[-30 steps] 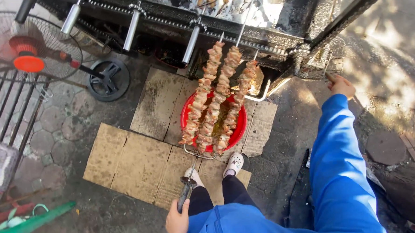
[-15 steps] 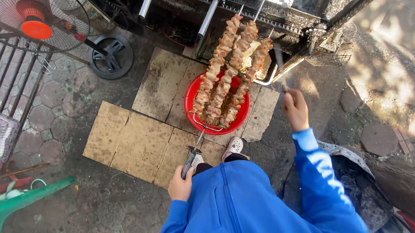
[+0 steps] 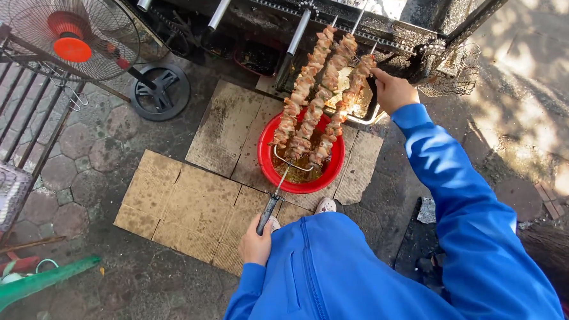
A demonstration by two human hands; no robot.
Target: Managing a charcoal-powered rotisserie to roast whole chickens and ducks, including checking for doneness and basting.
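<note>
The long dark grill (image 3: 330,23) runs across the top of the view, with metal rods (image 3: 298,32) slanting down its front. On the paved ground lie flattened sheets of cardboard (image 3: 190,202), and off to the left stands a fan (image 3: 68,41) with an orange hub beside a metal rack (image 3: 8,121). A green plastic piece (image 3: 28,286) sits at the lower left.

On the cardboard rests a red basin (image 3: 333,170) holding brownish liquid. Rising out of it toward the grill is a three-pronged skewer (image 3: 317,101) packed with chunks of raw meat; its lower end sits over the basin and its tips reach the grill's edge.

The left hand (image 3: 256,243) is wrapped around the dark handle (image 3: 267,213), fingers pressed together about it. The right hand (image 3: 391,90) is up at the top of the outer prong, fingers pinching near the tip of the meat, though exactly what they nip is hard to tell.

The loaded skewer looks heavy and front-weighted, with stiff metal prongs but soft, wet, slippery meat that could slide or drip. The handle looks the safest place to hold, with the other hand steadying a bare prong end rather than the meat itself
</note>
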